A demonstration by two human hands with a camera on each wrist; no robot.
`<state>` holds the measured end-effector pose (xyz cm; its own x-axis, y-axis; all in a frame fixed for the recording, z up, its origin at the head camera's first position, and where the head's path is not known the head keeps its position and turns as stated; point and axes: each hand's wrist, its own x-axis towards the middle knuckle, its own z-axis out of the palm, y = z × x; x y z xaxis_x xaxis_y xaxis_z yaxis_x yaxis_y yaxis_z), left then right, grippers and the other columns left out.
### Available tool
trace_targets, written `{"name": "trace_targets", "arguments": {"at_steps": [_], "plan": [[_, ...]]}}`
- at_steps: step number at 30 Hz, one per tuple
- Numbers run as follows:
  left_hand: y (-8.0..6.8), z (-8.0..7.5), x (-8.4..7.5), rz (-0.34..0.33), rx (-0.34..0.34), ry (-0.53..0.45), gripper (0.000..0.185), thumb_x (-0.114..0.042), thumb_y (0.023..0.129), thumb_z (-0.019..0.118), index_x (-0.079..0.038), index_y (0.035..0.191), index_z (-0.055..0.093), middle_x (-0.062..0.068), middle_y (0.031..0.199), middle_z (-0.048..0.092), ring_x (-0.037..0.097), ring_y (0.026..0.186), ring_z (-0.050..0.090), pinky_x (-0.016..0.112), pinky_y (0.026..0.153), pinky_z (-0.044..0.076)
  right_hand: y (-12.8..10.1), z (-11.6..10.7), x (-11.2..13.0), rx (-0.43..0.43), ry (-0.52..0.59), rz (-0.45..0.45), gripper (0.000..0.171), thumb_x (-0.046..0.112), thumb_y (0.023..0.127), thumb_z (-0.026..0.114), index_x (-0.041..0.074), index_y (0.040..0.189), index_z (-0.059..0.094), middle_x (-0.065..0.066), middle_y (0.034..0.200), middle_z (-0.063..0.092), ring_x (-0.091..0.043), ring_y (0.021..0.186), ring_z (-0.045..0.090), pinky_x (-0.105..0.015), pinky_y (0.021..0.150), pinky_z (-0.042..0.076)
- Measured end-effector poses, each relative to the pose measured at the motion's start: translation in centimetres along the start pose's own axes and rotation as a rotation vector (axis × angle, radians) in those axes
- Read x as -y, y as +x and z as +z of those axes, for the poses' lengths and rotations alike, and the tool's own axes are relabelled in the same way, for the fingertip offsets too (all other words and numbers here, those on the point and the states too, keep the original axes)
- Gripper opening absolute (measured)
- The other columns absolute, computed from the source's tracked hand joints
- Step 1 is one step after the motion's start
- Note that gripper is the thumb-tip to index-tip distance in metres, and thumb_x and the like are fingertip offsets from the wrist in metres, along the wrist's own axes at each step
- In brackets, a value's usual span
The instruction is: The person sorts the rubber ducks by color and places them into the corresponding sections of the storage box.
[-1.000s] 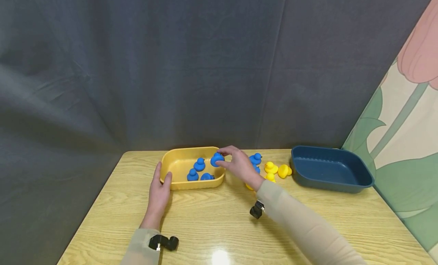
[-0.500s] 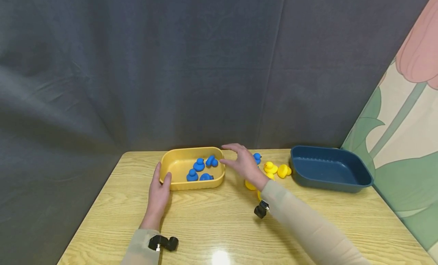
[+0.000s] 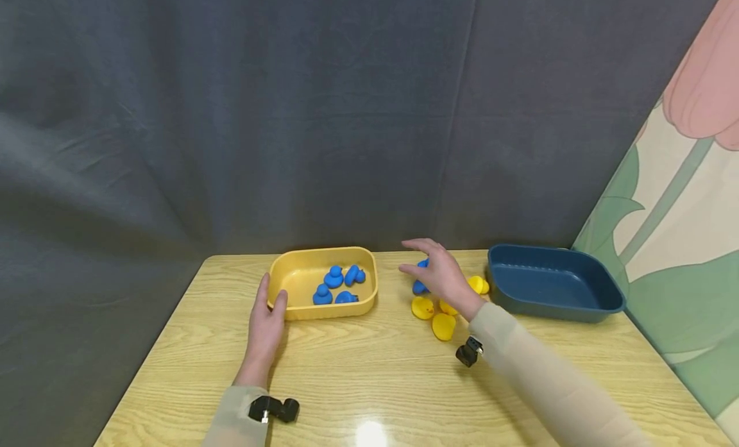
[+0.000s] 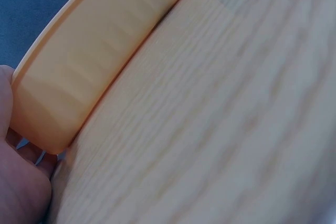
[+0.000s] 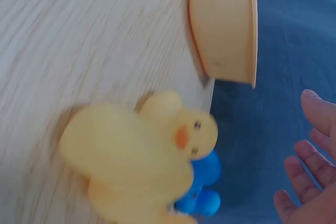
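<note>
My left hand (image 3: 267, 325) holds the near left corner of a yellow plastic bin (image 3: 323, 313), thumb on the front wall and fingers along the end. Inside the bin are several blue rubber ducks (image 3: 333, 278), some on their sides. My right hand (image 3: 441, 277), fingers spread apart from the thumb with nothing between them, hovers over a loose group of ducks right of the bin. Blue ducks (image 3: 419, 288) show partly behind that hand, and yellow rubber ducks (image 3: 444, 326) lie below and beside it. In the right wrist view a yellow duck (image 5: 126, 148) overlaps the blue ones (image 5: 207, 169).
A dark blue bin (image 3: 554, 311) with nothing in it stands at the right of the wooden table (image 3: 346, 376). Behind the table hangs a dark grey curtain (image 3: 323, 126). A flower-patterned cloth (image 3: 675, 242) borders the right side.
My right hand has let go of a blue duck, which now lies on its side in the yellow bin. It has then moved right, over the loose ducks. My left hand stays put.
</note>
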<state>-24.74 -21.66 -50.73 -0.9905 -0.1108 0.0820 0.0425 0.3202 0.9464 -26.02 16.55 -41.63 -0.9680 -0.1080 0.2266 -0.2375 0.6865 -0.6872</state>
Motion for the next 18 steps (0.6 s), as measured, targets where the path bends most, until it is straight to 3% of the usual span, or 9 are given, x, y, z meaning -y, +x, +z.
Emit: {"name": "trace_targets", "arguments": {"at_steps": [10, 18], "plan": [[-0.1, -0.1, 0.1, -0.001, 0.008, -0.004, 0.076, -0.046, 0.118, 0.049, -0.022, 0.18, 0.012, 0.005, 0.184, 0.015, 0.03, 0.169, 0.013, 0.052, 0.136, 0.016, -0.9, -2.2, -2.2, 0.013, -0.023, 0.012, 0.057, 0.023, 0.104, 0.082, 0.011, 0.156, 0.064, -0.016, 0.161, 0.055, -0.042, 0.146, 0.053, -0.064, 0.123, 0.041], [0.0, 0.0, 0.1, -0.001, 0.009, -0.012, 0.076, -0.046, 0.118, 0.049, -0.023, 0.18, 0.011, 0.004, 0.184, 0.015, 0.028, 0.169, 0.013, 0.05, 0.136, 0.016, -1.2, -2.6, -3.7, 0.072, -0.057, 0.017, 0.058, 0.015, 0.103, 0.082, 0.006, 0.157, 0.061, -0.018, 0.155, 0.061, -0.045, 0.14, 0.057, -0.064, 0.12, 0.045]]}}
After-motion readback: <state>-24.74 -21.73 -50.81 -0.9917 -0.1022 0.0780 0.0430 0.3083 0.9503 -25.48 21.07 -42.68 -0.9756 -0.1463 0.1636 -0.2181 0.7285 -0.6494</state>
